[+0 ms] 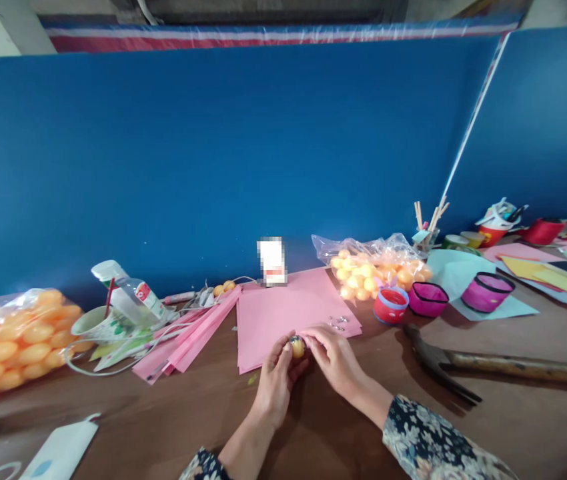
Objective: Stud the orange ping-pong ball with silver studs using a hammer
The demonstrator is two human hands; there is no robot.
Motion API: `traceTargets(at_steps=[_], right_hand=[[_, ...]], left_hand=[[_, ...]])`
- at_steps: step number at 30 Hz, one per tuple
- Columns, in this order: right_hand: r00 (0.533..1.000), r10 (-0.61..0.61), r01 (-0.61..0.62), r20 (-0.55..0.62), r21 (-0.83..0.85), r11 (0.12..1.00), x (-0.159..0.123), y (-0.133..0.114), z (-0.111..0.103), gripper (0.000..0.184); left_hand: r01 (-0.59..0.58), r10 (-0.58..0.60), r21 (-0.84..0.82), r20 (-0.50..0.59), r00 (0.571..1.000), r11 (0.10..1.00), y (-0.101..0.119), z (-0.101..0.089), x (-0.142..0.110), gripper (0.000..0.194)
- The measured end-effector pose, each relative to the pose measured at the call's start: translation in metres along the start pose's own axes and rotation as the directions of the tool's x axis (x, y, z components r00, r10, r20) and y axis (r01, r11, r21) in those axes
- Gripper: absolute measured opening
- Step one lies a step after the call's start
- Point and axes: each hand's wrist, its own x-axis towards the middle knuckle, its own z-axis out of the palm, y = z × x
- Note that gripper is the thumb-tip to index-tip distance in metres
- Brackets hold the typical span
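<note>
A small yellow ball (297, 346) with a dark, shiny patch on its top sits in my left hand (277, 380), between the thumb and fingers. Close against its right side is my right hand (336, 357), its thumb and fingertips pinched together. Whatever those fingertips grip is too small to make out. Both hands are over the near edge of a stack of pink paper (283, 310). Several small shiny metal pieces (337, 323) lie on that paper, just beyond my right hand.
To the right, a hammer (508, 363) lies on the brown table (163, 433). Bags of orange balls (8, 347) and yellow balls (363, 273) flank the paper. Pink strips (193, 340), a tilted bottle (133, 297) and a cup (91, 323) are left; small fabric pots (428, 300) stand right.
</note>
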Motion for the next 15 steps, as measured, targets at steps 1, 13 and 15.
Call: traceTargets(at_steps=[1,13,15], right_hand=[[1.000,0.013,-0.013,0.004,0.064,0.998,-0.0017,-0.0024,0.0044,0.023],[0.997,0.081,-0.081,0.012,0.256,0.963,-0.0084,0.0023,0.0087,0.024],[0.997,0.076,-0.078,0.017,0.249,0.965,-0.0080,0.0025,0.0099,0.025]], left_hand=[[-0.009,0.009,-0.009,0.005,1.000,1.000,-0.0003,-0.0004,0.0005,0.035],[-0.060,0.060,0.052,0.016,0.998,0.997,-0.0012,-0.0003,0.0024,0.045],[-0.080,0.079,0.104,0.017,0.997,0.991,-0.0008,-0.0011,0.0019,0.045]])
